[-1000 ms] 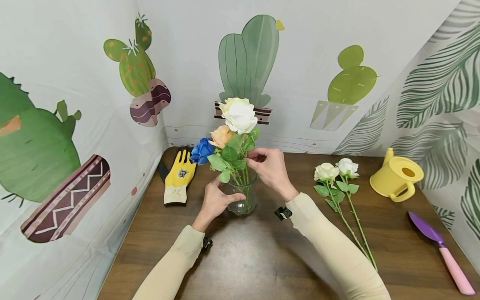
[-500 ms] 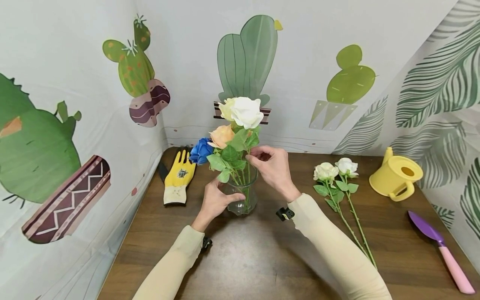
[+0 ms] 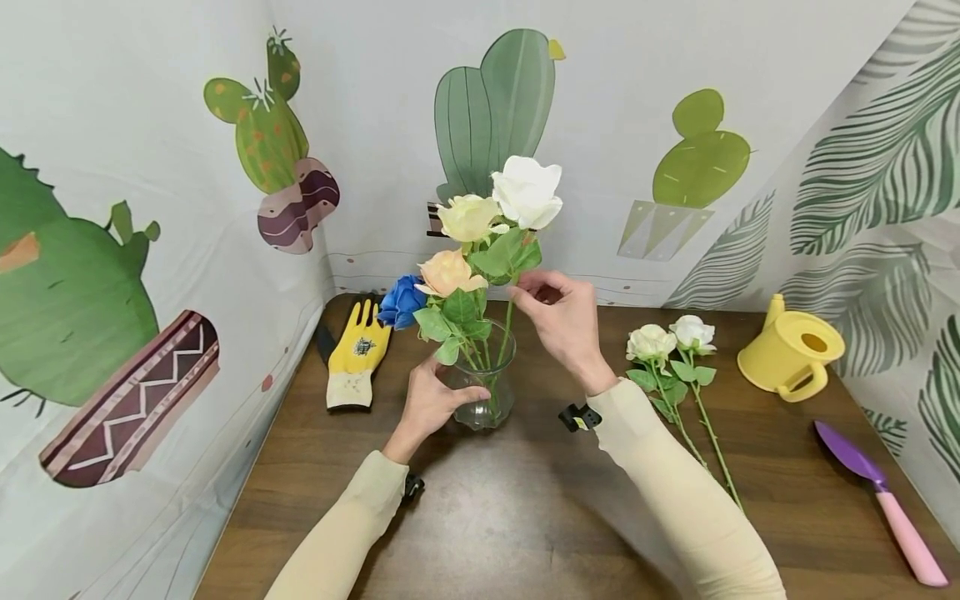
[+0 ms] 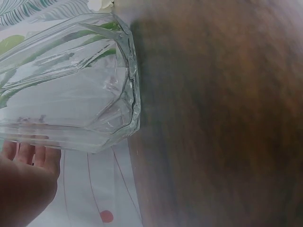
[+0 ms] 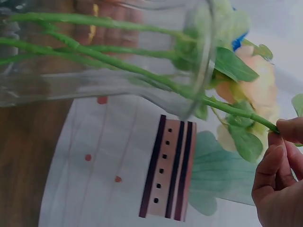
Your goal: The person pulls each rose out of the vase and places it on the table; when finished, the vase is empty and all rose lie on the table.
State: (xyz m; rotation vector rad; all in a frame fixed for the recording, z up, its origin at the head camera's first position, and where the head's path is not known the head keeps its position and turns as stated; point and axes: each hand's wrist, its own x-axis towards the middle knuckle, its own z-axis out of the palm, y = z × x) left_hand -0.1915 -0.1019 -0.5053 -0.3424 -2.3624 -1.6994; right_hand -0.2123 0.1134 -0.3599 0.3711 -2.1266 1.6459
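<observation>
A clear glass vase stands upright on the wooden table, with my left hand gripping its side between thumb and fingers. Faceted glass of the vase fills much of the left wrist view, fingers lying along its far side. My right hand pinches the stem of a white rose above the rim. In the right wrist view that green stem slants down into the vase among other stems. Also in the vase are a pale yellow rose, a peach rose and a blue rose leaning left.
Two cut roses lie on the right side of the table. Beyond them are a yellow watering can and a purple trowel with a pink handle. A yellow glove lies at the back left, near the printed wall.
My right hand has moved up and to the right with the white rose, whose bloom now stands higher, apart from the pale yellow one. My left hand stays on the vase.
</observation>
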